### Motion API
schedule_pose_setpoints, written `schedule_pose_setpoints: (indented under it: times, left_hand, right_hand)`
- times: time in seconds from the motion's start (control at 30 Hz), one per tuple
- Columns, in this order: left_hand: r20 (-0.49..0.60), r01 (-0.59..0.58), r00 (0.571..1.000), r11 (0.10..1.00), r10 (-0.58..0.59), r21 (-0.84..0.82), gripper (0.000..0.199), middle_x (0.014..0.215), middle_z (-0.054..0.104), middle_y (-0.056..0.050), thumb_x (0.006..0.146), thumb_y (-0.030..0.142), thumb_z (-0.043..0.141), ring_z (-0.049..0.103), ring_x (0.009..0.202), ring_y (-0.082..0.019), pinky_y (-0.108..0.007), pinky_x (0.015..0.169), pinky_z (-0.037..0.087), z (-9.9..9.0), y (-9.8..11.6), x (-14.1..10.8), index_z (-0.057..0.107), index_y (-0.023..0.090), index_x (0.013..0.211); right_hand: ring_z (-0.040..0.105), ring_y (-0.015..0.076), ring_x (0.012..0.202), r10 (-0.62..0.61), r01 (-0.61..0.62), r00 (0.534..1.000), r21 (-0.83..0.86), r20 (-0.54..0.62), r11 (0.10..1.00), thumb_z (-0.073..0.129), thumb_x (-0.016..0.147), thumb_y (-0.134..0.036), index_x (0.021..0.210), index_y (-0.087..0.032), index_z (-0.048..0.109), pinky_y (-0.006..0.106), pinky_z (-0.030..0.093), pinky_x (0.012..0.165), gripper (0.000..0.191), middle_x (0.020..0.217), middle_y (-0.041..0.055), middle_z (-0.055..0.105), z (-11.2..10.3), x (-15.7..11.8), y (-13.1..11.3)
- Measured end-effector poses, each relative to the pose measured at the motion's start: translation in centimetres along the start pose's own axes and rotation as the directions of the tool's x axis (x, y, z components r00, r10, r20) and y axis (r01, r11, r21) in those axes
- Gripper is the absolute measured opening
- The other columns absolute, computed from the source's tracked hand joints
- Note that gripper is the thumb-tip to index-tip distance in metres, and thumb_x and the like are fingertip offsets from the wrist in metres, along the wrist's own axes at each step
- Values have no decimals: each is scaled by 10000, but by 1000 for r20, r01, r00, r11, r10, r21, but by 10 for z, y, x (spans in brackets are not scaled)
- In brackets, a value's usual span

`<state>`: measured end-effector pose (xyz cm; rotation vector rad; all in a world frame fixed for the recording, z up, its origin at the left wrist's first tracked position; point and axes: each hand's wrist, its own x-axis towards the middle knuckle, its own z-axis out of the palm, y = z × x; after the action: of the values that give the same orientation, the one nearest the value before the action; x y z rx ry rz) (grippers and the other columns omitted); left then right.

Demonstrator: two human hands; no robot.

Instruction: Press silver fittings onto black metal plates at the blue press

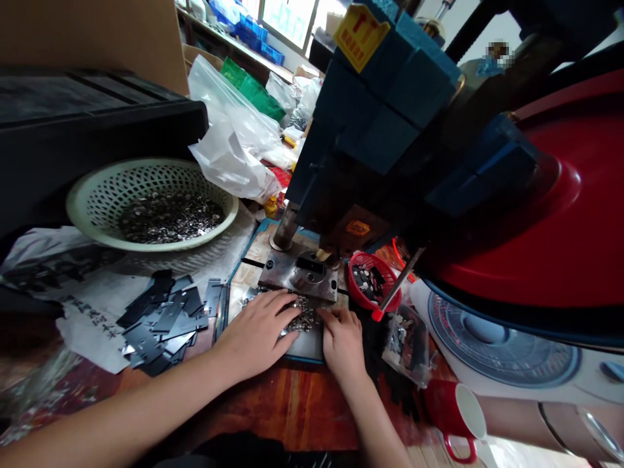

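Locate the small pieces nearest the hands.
In the head view, the small pieces lie just below centre, between left hand and right hand, before the steel block.

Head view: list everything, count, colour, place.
Press: 1, blue, upper centre
Flywheel: 1, red, upper right
Die block: 1, grey, centre
Metal bits: pile, silvery, between hands
Flat plates: many, dark, left
Colander: 1, pale green, left
Basket: 1, red, right of die block
Plastic box: 1, clear, below basket
Mug: 1, red, lower right
Fan grille: 1, grey, right
Crates: several, blue, background
Table: 1, reddish, bottom
Left hand: 1, bare, on bits
Right hand: 1, bare, beside bits
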<state>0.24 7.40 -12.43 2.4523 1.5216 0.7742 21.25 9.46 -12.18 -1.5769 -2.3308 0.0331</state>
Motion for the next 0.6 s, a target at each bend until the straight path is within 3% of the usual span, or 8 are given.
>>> schedule_pose_setpoints:
  times: [0.3, 0.43, 0.6]
  left_hand:
    - [12, 4, 1000, 1000, -4, 3, 349, 1305, 536, -67, 873, 377, 515, 441, 1220, -284, -489, 1025, 354, -1, 0, 0, 576, 230, 1184]
    - [4, 0, 1000, 1000, 0, 4, 348, 1305, 537, -68, 874, 382, 513, 445, 1217, -282, -488, 1022, 356, -1, 0, 0, 578, 229, 1179]
    - [-8, -5, 1000, 1000, 5, -2, 351, 1296, 544, -66, 875, 391, 510, 450, 1210, -283, -489, 1013, 361, 0, 0, 0, 578, 233, 1180]
  right_hand:
    - [501, 225, 851, -116, 116, 993, -1, 27, 993, 476, 841, -109, 1163, -325, 626, 389, 402, 795, 415, 922, 64, 575, 3, -7, -14]
    - [497, 230, 845, -84, 84, 996, 2, -23, 996, 451, 861, -115, 1180, -262, 620, 399, 406, 794, 390, 905, 81, 576, 5, -12, -12]
    - [498, 224, 858, -94, 94, 995, 6, -17, 996, 453, 864, -114, 1168, -289, 627, 397, 408, 802, 392, 907, 73, 571, 6, -14, -11]
